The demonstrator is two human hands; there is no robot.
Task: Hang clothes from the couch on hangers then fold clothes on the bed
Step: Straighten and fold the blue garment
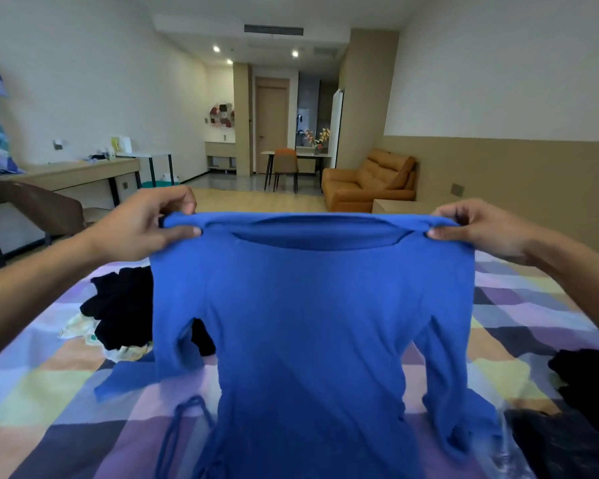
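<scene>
Left hand [142, 223] and right hand [478, 224] each pinch a shoulder of the blue top [308, 323], held up between them over the bed [49, 392]. Keep both grips level, lower it flat, sleeves spread outboard of each pinch.

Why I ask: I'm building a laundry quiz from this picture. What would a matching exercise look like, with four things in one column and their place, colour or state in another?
Things
1. blue top
2. black clothes
3. couch
4. bedspread

Place, colour or state
A. against the far right wall
B. pinched at the shoulders by the left hand and right hand
C. pastel checks
D. heaped on the bed, left of the top

Pairs: 1-B, 2-D, 3-A, 4-C
</scene>
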